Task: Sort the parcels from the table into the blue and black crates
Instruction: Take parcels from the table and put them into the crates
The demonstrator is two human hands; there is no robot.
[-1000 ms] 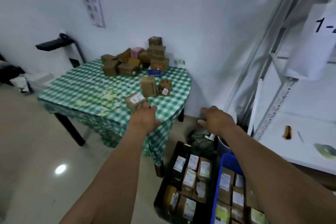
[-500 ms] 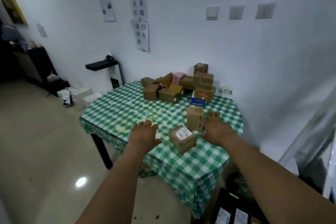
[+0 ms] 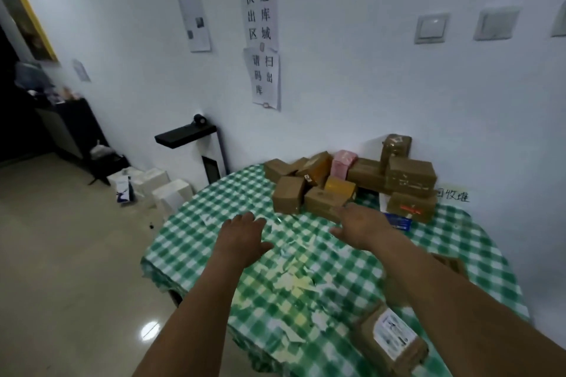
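Holding both bare arms outstretched ahead, hovering the left hand (image 3: 242, 234) palm down with fingers (image 3: 245, 218) relaxed and thumb splayed, poising the right hand (image 3: 363, 225) slightly farther forward, palm down, fingers loosely extended.

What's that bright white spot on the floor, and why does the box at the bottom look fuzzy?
Head view: the white spot is glare, likely a lamp mirrored in the glossy floor; head view again, the labelled parcel near the bottom edge is smeared, soft from blur there.
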